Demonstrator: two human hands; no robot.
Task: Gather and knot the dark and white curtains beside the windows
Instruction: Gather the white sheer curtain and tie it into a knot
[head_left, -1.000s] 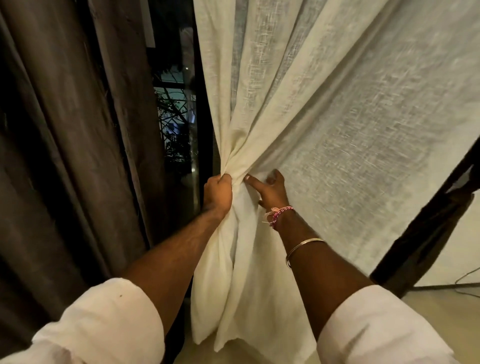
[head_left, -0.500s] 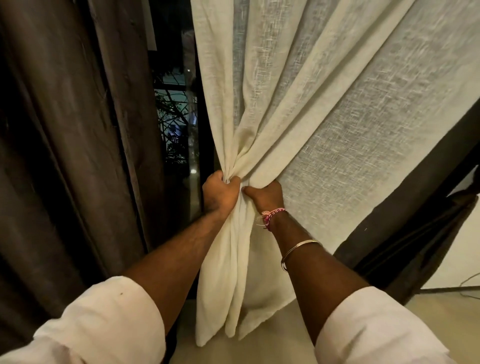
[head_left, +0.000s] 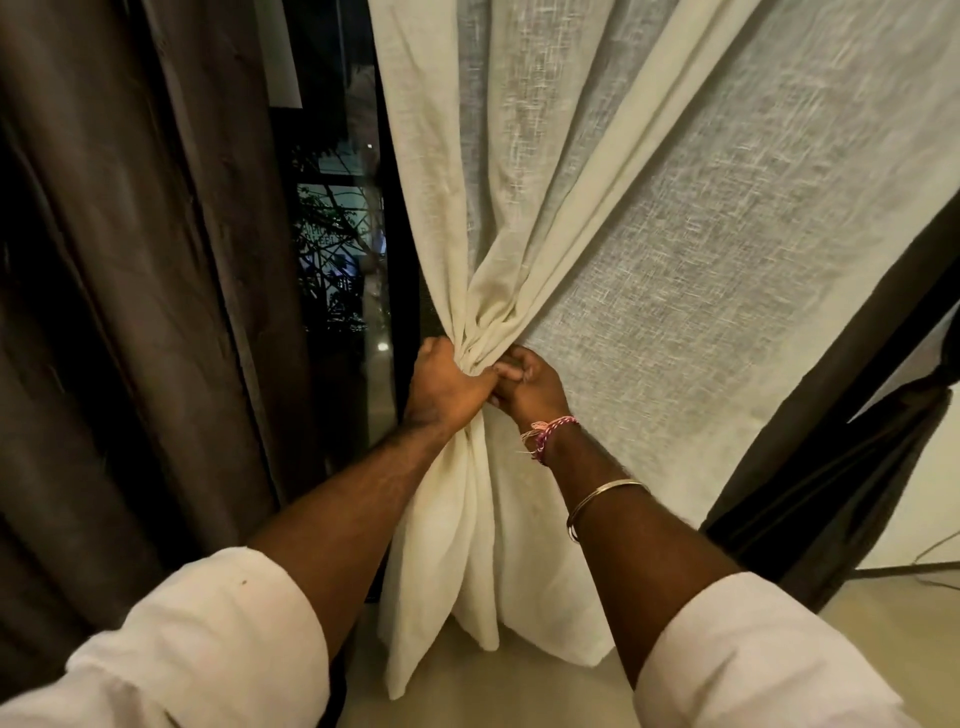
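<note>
A room in a home, seen at night — most likely a living room or bedroom. Floor-length drapes hang beside a tall, dark-framed window (head_left: 358, 291): a heavy dark curtain (head_left: 135, 291) on the left and a loosely woven white curtain (head_left: 649, 249) on the right. Through the glass, the far view shows black sky, tree branches and a few small lights. Below lies a smooth, pale floor (head_left: 519, 691) — and at the far right a plain light wall (head_left: 930, 499) with a thin cable (head_left: 930, 553) trailing along its base.
</note>
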